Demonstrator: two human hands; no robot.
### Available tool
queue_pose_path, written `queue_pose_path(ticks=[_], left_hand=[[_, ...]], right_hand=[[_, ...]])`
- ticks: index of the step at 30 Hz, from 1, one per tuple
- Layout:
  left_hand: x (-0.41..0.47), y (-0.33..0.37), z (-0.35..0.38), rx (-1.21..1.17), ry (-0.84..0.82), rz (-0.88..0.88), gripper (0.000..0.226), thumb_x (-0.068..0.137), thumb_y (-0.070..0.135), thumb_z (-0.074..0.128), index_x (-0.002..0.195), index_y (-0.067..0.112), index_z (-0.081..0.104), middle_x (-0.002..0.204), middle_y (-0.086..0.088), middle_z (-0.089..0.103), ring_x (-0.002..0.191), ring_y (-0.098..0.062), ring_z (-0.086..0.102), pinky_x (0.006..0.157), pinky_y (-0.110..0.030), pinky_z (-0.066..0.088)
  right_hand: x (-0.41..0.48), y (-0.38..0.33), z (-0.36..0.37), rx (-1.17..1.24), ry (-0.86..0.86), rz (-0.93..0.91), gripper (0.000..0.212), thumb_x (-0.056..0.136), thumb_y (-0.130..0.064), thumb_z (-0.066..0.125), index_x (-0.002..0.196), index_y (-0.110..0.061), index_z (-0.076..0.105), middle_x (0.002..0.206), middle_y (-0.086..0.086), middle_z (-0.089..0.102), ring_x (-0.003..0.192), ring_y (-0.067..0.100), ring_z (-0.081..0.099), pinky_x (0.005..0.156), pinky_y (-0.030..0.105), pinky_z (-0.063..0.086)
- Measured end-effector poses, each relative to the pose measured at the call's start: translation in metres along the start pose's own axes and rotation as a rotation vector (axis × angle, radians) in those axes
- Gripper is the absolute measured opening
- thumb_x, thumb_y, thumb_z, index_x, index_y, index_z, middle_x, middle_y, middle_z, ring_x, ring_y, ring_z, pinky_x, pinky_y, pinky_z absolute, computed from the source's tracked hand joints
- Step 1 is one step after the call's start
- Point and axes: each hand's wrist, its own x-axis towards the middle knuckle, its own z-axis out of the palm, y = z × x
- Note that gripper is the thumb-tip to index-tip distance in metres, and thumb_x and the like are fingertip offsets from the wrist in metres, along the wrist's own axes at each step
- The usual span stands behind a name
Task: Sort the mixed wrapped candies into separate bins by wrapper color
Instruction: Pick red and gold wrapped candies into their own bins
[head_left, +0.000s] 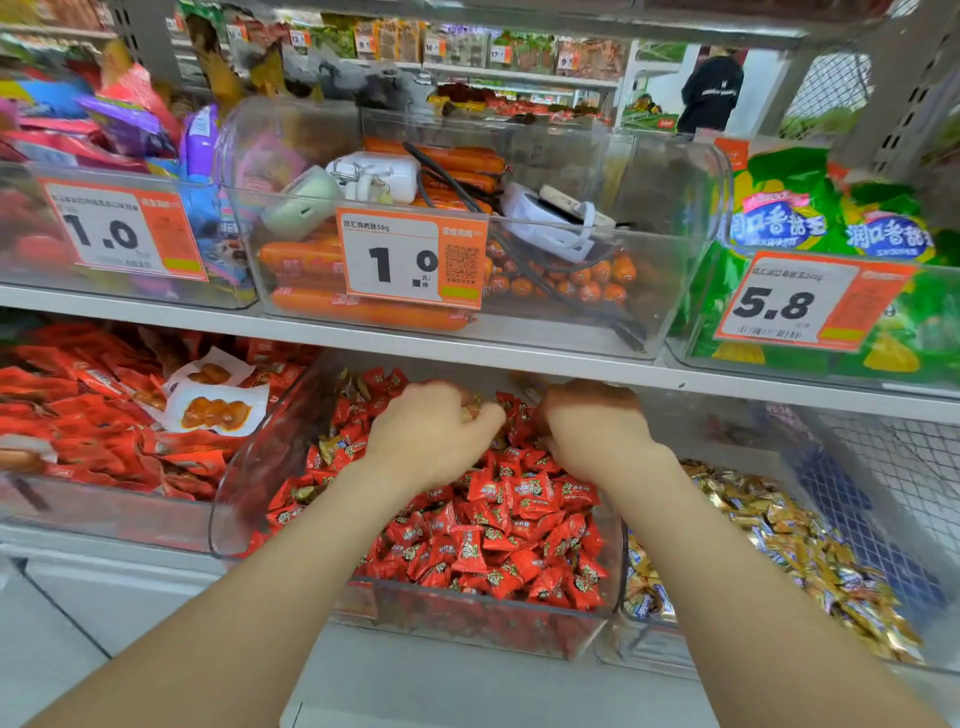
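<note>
Store shelving carried clear bins. 2 hands reached to the back of the middle bin (467, 626) of red candies (519, 519), under the upper shelf (363, 340). The left hand (431, 431) had its grip curled round a gold candy (470, 413). The right hand (592, 426) hid its fingers, so its grip could not be told. More gold candies (779, 545) lay in the bin just right.

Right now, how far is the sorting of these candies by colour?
Looks done: the front of the middle bin shows mostly red candies, and the right bin holds gold candies. In hand: the left hand pinches a gold candy at the back of the bin; the right hand reaches beside it, its grasp hidden. Left: stray gold wrappers among the red along the left side.
</note>
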Motion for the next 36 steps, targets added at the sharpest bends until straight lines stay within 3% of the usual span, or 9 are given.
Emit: queue_pose_path(ticks=[4,6,8,14,21,26,29,33,36], left_hand=[[0.005,-0.027,-0.001,0.044,0.024,-0.053,0.048,0.103,0.043,0.052,0.066,0.015,0.059,0.064,-0.006,0.060,0.066,-0.031,0.063,0.063,-0.035,0.049],[0.009,-0.038,0.000,0.084,-0.019,-0.052,0.024,0.102,0.024,0.053,0.085,0.019,0.070,0.083,-0.008,0.070,0.077,-0.033,0.068,0.072,-0.041,0.057],[0.013,-0.044,0.002,0.091,-0.014,-0.025,0.023,0.101,0.018,0.052,0.105,0.021,0.074,0.100,-0.008,0.073,0.088,-0.033,0.070,0.082,-0.045,0.060],[0.031,-0.029,0.007,0.010,0.054,0.068,0.026,0.101,0.050,0.057,0.111,0.031,0.072,0.103,0.003,0.074,0.095,-0.023,0.069,0.086,-0.042,0.059],[0.062,-0.012,0.022,0.122,-0.354,0.083,0.066,0.105,0.050,0.055,0.158,0.015,0.035,0.161,-0.013,0.041,0.143,-0.032,0.046,0.114,-0.040,0.042],[0.068,-0.014,0.032,0.084,-0.465,0.038,0.074,0.101,0.056,0.058,0.160,0.020,0.032,0.161,-0.010,0.042,0.141,-0.029,0.047,0.112,-0.040,0.043],[0.067,-0.012,0.031,0.126,-0.453,0.017,0.053,0.099,0.054,0.061,0.137,0.018,0.054,0.136,-0.008,0.060,0.117,-0.026,0.060,0.094,-0.037,0.051],[0.060,-0.010,0.028,0.065,-0.387,-0.049,0.041,0.099,0.049,0.064,0.113,0.011,0.058,0.108,-0.007,0.063,0.095,-0.023,0.062,0.075,-0.034,0.051],[0.046,-0.014,0.018,-0.045,-0.300,-0.058,0.040,0.100,0.047,0.064,0.120,0.012,0.061,0.112,-0.008,0.066,0.097,-0.024,0.064,0.082,-0.035,0.055]], right_hand=[[-0.007,0.003,-0.001,0.157,-0.012,0.008,0.017,0.092,-0.036,0.056,0.091,-0.019,0.059,0.087,0.004,0.053,0.088,0.032,0.065,0.068,0.032,0.043],[-0.013,0.003,-0.005,0.240,-0.009,0.042,0.027,0.090,-0.041,0.050,0.081,-0.017,0.055,0.080,0.001,0.053,0.078,0.031,0.060,0.065,0.032,0.043],[-0.020,0.000,-0.008,0.301,0.019,0.075,0.033,0.090,-0.044,0.046,0.076,-0.017,0.057,0.074,0.001,0.055,0.071,0.029,0.058,0.063,0.033,0.043],[-0.034,-0.008,-0.012,0.336,0.103,0.053,0.053,0.107,-0.055,0.033,0.070,-0.022,0.051,0.066,-0.003,0.055,0.072,0.029,0.063,0.061,0.036,0.038],[-0.039,0.000,-0.004,0.467,0.142,0.090,0.056,0.104,-0.067,0.037,0.074,-0.025,0.059,0.062,-0.006,0.057,0.073,0.025,0.063,0.059,0.036,0.043],[-0.041,0.007,-0.004,0.528,0.116,0.060,0.052,0.104,-0.062,0.044,0.071,-0.025,0.058,0.056,-0.002,0.057,0.068,0.021,0.061,0.059,0.035,0.044],[-0.043,0.007,-0.003,0.521,0.111,0.043,0.050,0.103,-0.061,0.045,0.072,-0.024,0.058,0.055,-0.001,0.055,0.065,0.019,0.059,0.058,0.035,0.044],[-0.044,0.007,-0.002,0.536,0.099,0.025,0.045,0.102,-0.060,0.047,0.073,-0.028,0.058,0.053,-0.005,0.052,0.063,0.016,0.057,0.060,0.035,0.047],[-0.045,0.008,-0.004,0.512,0.105,0.020,0.044,0.101,-0.065,0.047,0.075,-0.031,0.057,0.052,-0.007,0.049,0.062,0.012,0.053,0.056,0.033,0.039]])
